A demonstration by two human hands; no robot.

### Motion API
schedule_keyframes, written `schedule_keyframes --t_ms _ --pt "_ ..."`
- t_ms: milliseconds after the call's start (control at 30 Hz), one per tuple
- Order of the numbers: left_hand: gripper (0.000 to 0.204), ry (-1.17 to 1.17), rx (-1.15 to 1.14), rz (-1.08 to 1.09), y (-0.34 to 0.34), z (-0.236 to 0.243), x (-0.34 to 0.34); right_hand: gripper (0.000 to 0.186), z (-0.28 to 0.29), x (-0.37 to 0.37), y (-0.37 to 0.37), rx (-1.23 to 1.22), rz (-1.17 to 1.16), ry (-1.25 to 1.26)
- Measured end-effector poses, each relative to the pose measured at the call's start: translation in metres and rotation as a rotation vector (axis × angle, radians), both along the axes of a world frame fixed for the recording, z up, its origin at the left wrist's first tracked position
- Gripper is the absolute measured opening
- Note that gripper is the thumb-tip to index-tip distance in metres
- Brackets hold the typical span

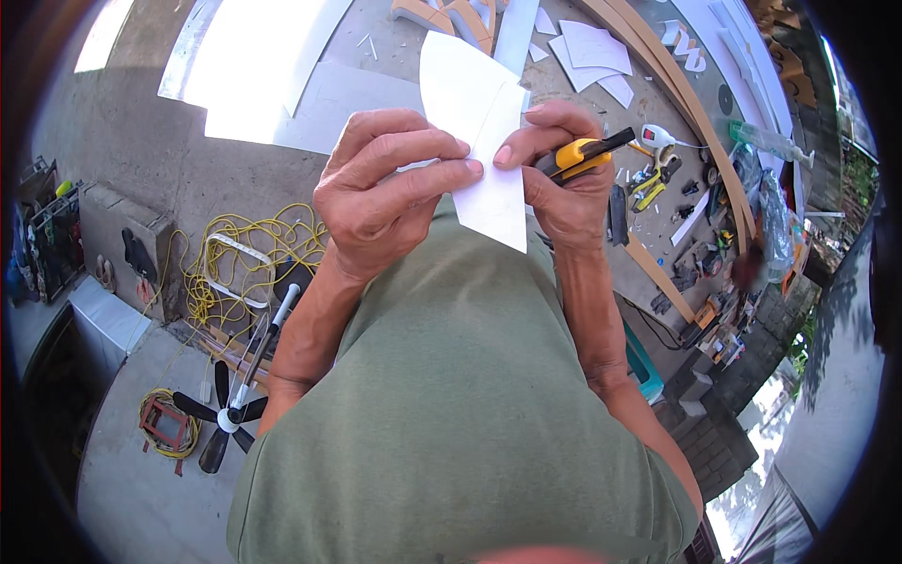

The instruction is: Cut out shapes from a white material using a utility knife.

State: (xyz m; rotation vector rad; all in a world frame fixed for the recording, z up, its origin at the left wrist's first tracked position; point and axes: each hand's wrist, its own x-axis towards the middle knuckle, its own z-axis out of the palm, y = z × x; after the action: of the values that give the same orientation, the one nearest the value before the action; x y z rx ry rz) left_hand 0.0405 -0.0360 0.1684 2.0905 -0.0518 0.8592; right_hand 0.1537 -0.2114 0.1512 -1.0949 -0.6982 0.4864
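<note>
A white cut piece of sheet (474, 89) with curved edges and a thin line along it is held up in front of my chest. My left hand (390, 193) grips its left part, fingertips pressed on the face. My right hand (564, 188) pinches the right edge with its thumb and fingers, and also holds a yellow and black utility knife (587, 155), pointed up and to the right, away from the sheet.
Cut white offcuts (587, 47), cardboard strips (648, 273), pliers (653, 188) and a glue gun (658, 136) lie ahead and right. At left are tangled yellow cables (197, 263), a concrete block (127, 244) and a standing fan (225, 418). Large white sheets (310, 132) lie front-left.
</note>
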Motion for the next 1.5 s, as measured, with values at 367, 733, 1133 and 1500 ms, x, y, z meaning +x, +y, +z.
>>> schedule_keyframes --t_ms 367,733,1133,1500 --pt "0.031 -0.026 0.051 0.032 -0.002 -0.003 0.001 0.056 -0.002 0.001 -0.004 -0.017 0.022 -0.001" --pt "0.030 -0.012 0.024 0.010 -0.002 -0.004 -0.003 0.052 0.004 -0.005 -0.004 -0.056 0.053 0.020" --pt "0.029 -0.008 -0.275 0.034 -0.007 -0.019 -0.007 0.043 -0.002 -0.008 0.001 -0.051 0.078 0.038" --pt "0.026 -0.094 -0.135 0.015 -0.001 -0.013 -0.004 0.038 0.006 -0.008 -0.001 -0.036 0.129 -0.026"
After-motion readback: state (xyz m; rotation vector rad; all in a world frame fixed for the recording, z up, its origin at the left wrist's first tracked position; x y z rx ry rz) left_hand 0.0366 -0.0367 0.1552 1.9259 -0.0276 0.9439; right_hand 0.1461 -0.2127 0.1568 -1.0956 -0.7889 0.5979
